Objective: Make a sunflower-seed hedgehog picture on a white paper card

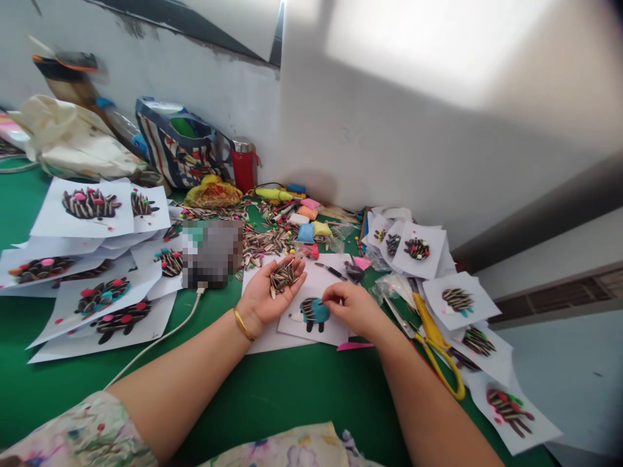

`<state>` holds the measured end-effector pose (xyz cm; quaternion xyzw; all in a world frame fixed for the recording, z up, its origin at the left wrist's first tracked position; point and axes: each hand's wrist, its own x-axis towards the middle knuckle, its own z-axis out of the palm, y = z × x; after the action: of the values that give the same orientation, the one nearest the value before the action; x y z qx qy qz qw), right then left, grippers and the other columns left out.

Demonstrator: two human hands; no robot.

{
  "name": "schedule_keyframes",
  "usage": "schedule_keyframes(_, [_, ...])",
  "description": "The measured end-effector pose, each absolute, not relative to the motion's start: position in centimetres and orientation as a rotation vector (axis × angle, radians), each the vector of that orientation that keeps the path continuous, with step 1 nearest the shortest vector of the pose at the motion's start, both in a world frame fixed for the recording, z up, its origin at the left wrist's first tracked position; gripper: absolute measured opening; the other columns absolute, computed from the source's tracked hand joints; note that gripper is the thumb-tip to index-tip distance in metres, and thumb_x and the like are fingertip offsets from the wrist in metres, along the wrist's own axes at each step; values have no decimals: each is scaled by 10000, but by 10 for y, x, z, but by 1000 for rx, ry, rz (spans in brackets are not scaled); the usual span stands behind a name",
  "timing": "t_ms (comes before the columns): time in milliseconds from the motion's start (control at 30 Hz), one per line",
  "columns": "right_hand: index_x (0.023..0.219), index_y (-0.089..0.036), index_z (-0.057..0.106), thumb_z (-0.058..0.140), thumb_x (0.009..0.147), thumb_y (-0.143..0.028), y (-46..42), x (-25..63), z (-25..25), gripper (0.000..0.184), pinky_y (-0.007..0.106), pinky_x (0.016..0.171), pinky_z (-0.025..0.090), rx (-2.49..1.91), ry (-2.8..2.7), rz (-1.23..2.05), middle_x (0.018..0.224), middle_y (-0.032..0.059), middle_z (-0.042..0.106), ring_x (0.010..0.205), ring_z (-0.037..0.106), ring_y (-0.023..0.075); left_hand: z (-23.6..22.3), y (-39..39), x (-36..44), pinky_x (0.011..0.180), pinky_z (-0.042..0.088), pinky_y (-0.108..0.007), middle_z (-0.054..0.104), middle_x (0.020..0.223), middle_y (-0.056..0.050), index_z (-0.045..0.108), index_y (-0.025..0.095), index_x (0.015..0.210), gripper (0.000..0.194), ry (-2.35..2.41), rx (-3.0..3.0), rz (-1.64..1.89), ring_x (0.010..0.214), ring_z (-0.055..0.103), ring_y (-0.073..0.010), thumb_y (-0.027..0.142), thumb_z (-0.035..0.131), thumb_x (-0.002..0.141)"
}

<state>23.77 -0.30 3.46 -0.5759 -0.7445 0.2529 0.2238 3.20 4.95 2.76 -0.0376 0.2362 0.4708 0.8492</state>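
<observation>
My left hand [265, 301] lies palm up, cupped under a small heap of striped sunflower seeds [283, 279]. Just to its right, my right hand [349, 308] is closed in a pinch at the edge of a blue clay hedgehog shape [318, 314]; a sunflower seed seems to be between the fingertips, mostly hidden. Rows of seeds stand on the left part of the blue body, which has a white snout and dark feet. The hedgehog sits on a white paper sheet [291, 331], with another sheet beneath.
Papers with seed hedgehogs [104, 305] overlap at left, more [457, 301] at right. Yellow-handled scissors [438, 363] lie by my right forearm. Loose seeds [263, 237] and clay packets [305, 232] spread behind. A cable [160, 337] runs from a blurred device. A red flask [243, 167] stands near the wall.
</observation>
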Motion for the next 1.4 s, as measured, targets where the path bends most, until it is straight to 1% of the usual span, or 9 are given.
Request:
schedule_keyframes(267, [830,-216,725,569,770,-129,-5,236,34,188,252,639,418,-1651,-2046,722,805,-4,706,708,604,143,27,50,32,866,575,-433,706,979,-150,644,107,981,288,513,-72,995,926,706,-225,199,371,965])
schedule_keyframes(533, [846,-224,714,567,790,-135,-6,232,34,181,254,727,429,-1623,-2100,667,868,3,709,803,616,152,26,51,33,862,577,-431,712,967,-135,644,112,994,288,523,-72,1003,912,708,-221,198,371,964])
schedule_keyframes(800, [863,-230,701,573,807,-139,-6,225,27,167,259,730,424,-1636,-2121,561,868,6,700,803,608,160,26,50,34,867,573,-426,710,955,-142,643,109,993,272,535,-72,1000,903,708,-217,212,394,961])
schedule_keyframes(1400, [893,-215,718,607,833,-119,-3,220,20,159,261,758,434,-1602,-2262,387,865,27,693,820,608,165,27,49,34,867,570,-423,710,954,-145,646,101,979,289,524,-81,990,906,707,-217,209,378,966])
